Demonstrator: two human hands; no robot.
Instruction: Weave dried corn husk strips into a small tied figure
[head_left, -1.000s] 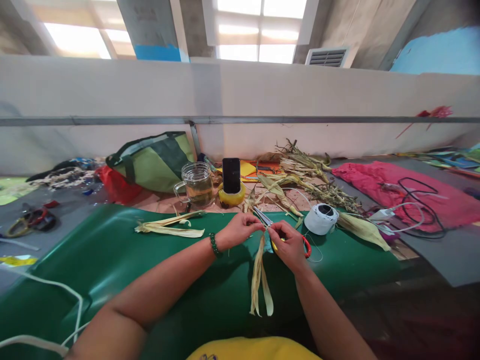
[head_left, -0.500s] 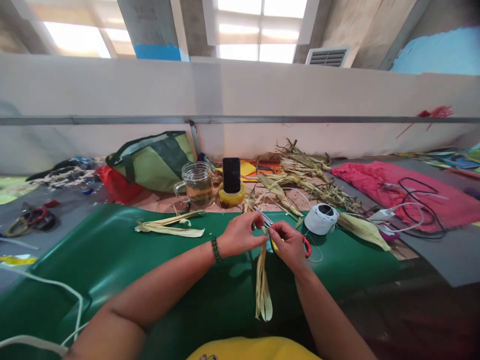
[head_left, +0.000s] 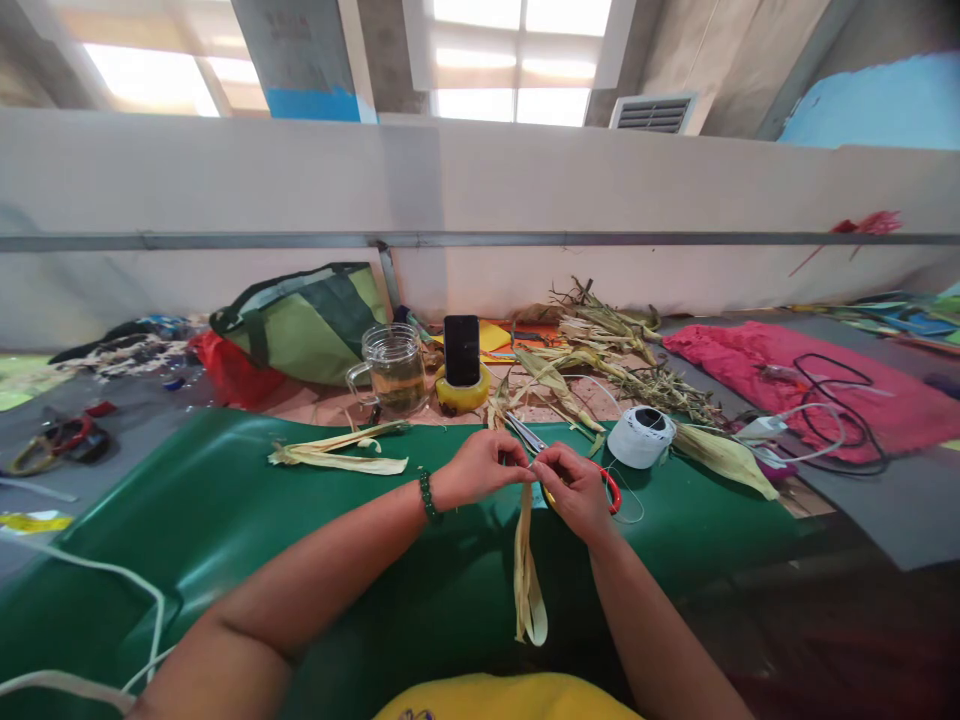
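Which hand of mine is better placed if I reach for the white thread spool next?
Probably the right hand: the white spool stands beyond it on that side, while the left hand would have to cross over. Both hands meet near the top of the husk strips.

Bright windows (head_left: 480, 104), dim lower right

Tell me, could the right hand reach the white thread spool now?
Probably yes: the spool stands just beyond the right hand, and the scissors' red handle lies close but doesn't seem to block it. Its fingers, though, seem to pinch the husk strips.
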